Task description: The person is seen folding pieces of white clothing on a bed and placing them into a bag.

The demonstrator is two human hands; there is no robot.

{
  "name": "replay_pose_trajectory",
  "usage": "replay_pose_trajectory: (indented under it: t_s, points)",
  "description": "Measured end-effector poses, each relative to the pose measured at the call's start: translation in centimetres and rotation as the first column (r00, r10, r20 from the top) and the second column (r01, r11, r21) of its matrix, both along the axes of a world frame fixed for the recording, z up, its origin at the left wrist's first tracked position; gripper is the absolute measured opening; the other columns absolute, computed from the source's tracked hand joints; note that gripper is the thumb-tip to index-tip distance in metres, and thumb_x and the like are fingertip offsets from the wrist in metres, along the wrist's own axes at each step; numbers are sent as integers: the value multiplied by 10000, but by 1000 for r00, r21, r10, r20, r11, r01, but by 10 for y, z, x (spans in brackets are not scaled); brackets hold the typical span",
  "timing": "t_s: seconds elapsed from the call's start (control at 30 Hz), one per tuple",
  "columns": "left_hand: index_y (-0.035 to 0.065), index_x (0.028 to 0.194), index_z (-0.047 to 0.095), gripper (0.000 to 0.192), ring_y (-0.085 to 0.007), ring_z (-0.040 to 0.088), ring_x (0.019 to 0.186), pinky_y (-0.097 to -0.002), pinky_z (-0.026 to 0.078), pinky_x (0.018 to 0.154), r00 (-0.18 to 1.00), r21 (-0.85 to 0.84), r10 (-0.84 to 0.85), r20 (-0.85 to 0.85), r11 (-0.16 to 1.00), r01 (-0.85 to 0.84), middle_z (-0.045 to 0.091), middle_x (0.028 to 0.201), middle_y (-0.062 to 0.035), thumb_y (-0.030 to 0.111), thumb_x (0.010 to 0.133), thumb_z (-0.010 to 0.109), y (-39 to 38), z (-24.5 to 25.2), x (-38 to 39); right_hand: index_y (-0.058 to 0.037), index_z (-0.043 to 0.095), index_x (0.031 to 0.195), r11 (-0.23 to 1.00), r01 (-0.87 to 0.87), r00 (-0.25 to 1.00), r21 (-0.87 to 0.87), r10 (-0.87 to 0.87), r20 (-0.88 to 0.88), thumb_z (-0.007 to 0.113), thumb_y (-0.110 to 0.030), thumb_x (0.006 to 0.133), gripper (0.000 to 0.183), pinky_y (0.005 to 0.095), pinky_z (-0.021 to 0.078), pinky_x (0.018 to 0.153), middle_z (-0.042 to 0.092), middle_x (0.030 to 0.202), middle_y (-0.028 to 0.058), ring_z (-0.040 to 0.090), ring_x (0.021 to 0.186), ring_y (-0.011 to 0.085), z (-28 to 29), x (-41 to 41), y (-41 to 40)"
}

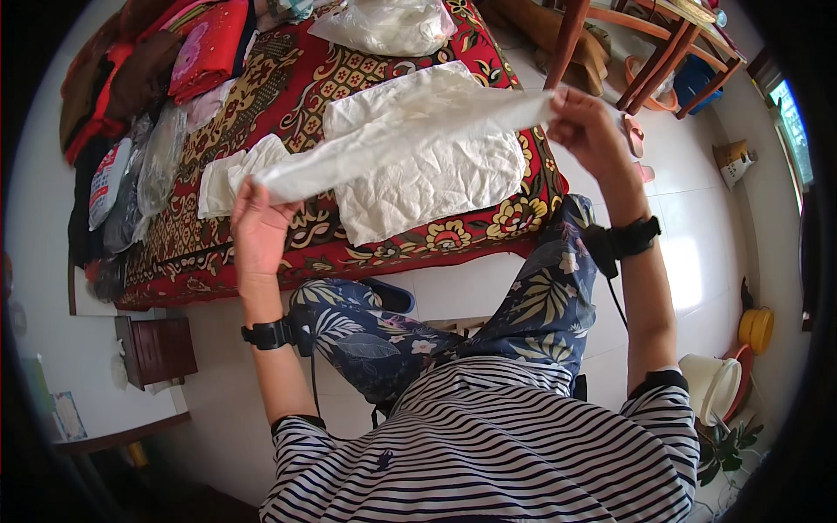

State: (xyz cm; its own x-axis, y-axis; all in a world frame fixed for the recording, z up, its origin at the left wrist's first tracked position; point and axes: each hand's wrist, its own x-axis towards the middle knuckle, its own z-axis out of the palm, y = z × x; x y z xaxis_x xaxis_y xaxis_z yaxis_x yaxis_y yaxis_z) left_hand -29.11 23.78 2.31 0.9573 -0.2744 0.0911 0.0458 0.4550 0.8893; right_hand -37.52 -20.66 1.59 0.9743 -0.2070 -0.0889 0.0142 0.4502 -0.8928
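A white cloth is stretched in the air between my two hands, blurred along its length. My left hand pinches its left end, and my right hand grips the other end, higher and to the right. Below it, another white cloth lies spread and wrinkled on the patterned red bedcover; the raised cloth hides its middle. Just beyond my left hand, a small heap of white cloth rests on the bedcover.
A filled white plastic bag sits at the bed's far side. Folded red bedding and clear plastic bags line the left. Wooden chair legs stand at upper right. A white bucket is on the floor at right.
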Motion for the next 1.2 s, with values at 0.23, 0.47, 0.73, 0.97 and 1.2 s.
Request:
replay_pose_trajectory:
  t_s: [0.23, 0.47, 0.73, 0.97, 1.2]
  points:
    - [64, 1120, 567, 248, -303, 556, 1121, -514, 459, 939, 976, -101, -42, 214, 993, 65, 598, 1180, -126, 226, 933, 552, 2, 60, -4, -1, 564, 972, 997, -68, 960, -32, 74, 271, 555, -120, 923, 129, 232, 441, 631, 538, 777, 16, 452, 595, 62, 62, 8, -5]
    - [77, 993, 591, 105, -366, 544, 1122, -598, 396, 1002, 956, -169, -197, 219, 957, 236, 623, 1089, -98, 130, 911, 552, -4, 40, 31, 30, 549, 1002, 997, 13, 960, -77, 9, 279, 509, -129, 941, 175, 354, 508, 886, 606, 942, 107, 630, 888, 212, 56, 38, 3]
    - [93, 891, 635, 134, -377, 499, 1157, -597, 364, 1034, 936, -228, 0, 352, 970, 86, 625, 1102, -104, 218, 902, 591, -24, 72, 63, 19, 561, 971, 997, -66, 816, 48, 26, 578, 497, -63, 913, 120, 380, 445, 952, 617, 1025, 144, 589, 1005, 254, 103, 83, 2]
    - [32, 1011, 517, 133, -292, 620, 998, -462, 553, 844, 1000, -5, 1, -14, 1000, -1, 600, 1121, -160, 119, 912, 534, -27, -14, 22, -8, 517, 927, 1000, 27, 947, -15, -20, 321, 482, -28, 910, 45, 336, 500, 844, 609, 1070, 158, 600, 946, 214, 12, 47, -14]
    - [40, 866, 515, 110, -194, 674, 663, -264, 517, 564, 912, 405, 107, -396, 912, 69, 643, 801, -106, 133, 913, 548, -18, -134, -6, 22, 555, 885, 983, 149, 966, -105, -167, -200, 569, -126, 877, 148, 332, 508, 791, 588, 820, 70, 598, 793, 183, -120, -1, -3]
